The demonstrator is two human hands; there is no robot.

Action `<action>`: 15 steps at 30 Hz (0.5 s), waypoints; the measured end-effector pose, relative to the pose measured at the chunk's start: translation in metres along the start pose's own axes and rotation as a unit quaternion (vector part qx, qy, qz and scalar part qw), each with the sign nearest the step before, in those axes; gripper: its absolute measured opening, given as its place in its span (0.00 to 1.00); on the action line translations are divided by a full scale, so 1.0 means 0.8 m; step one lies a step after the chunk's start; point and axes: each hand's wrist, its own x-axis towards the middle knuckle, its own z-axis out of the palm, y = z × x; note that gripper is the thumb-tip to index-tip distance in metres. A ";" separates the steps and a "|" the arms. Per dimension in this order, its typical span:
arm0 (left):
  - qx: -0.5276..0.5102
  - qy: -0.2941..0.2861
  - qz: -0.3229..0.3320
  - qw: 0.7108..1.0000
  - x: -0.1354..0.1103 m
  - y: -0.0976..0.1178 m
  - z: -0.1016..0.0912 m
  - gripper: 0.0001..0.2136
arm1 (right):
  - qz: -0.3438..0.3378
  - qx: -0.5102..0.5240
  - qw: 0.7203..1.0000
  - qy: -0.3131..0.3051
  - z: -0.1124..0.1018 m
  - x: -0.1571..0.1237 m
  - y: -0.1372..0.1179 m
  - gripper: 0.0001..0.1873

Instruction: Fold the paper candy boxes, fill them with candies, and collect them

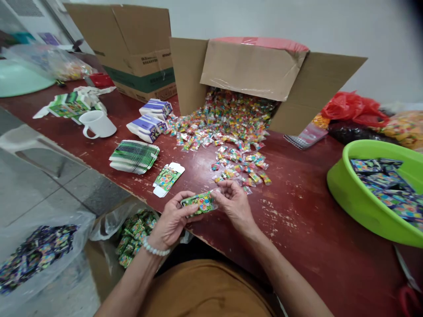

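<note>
My left hand (175,215) is closed around a small green printed candy box (203,202), held over the table's near edge. At the box's right end, the thumb and fingers of my right hand (235,203) are pinched together. A pale, partly clear edge shows at those fingertips; whether it is a box flap or a candy packet I cannot tell. Left of my hands lies a flattened green candy box (169,178) with white flaps. Beyond it sits a stack of flat green boxes (135,156). Small clear packets of colourful candy (239,160) are spread just past my right hand.
An open cardboard carton (251,66) spills candy packets onto the red table (297,211). A white mug (97,124) and purple boxes (148,127) stand left. At right are a green basin (343,193) of dark packs and scissors (406,273). Filled bags (39,251) sit below.
</note>
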 end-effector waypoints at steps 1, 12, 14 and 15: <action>0.034 -0.019 -0.022 0.999 -0.003 0.000 -0.002 0.19 | -0.001 -0.009 1.000 -0.012 -0.002 0.002 -0.005 0.19; 0.081 -0.231 -0.071 0.967 -0.004 -0.005 0.012 0.25 | -0.179 -0.242 0.935 -0.186 -0.016 0.003 -0.036 0.13; 0.080 -0.209 -0.048 0.974 -0.004 -0.007 0.011 0.26 | -0.154 -0.227 0.936 -0.221 -0.017 0.002 -0.035 0.15; 0.086 -0.199 -0.034 0.976 -0.004 -0.007 0.011 0.27 | -0.141 -0.214 0.942 -0.218 -0.017 0.002 -0.033 0.14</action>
